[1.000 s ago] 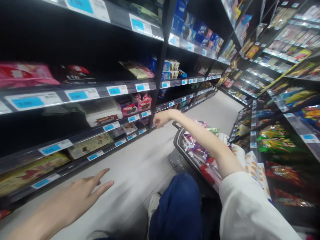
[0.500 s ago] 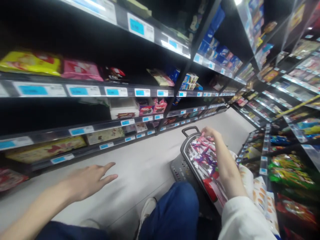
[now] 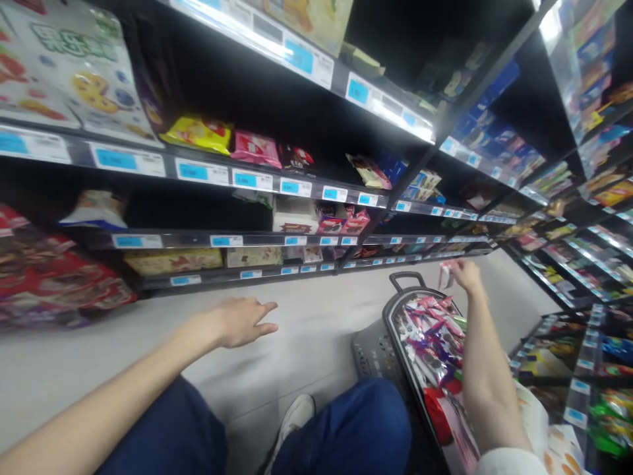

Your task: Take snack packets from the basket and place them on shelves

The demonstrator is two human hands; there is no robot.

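Between the fingers of my right hand (image 3: 467, 274) hangs a small pink-and-white wrapped snack packet (image 3: 446, 275), just above the far end of a grey shopping basket (image 3: 372, 348). Many small wrapped packets (image 3: 431, 333) in pink, purple and silver fill the basket, and a red item (image 3: 438, 412) lies nearer me. The basket's dark handle (image 3: 406, 280) sticks out at its far end. My left hand (image 3: 246, 322) is over the floor to the left, fingers apart and holding nothing.
Shelves with price tags run along the left, with a yellow bag (image 3: 198, 134), a pink bag (image 3: 256, 149) and pink boxes (image 3: 342, 219). A red bag display (image 3: 54, 274) stands at far left. More snack shelves (image 3: 578, 366) line the right. Pale floor (image 3: 297, 290) lies between.
My right hand has risen from the packets in the basket and now holds one pink-and-white packet above the far rim. The view has swung left, and my left hand remains outstretched.
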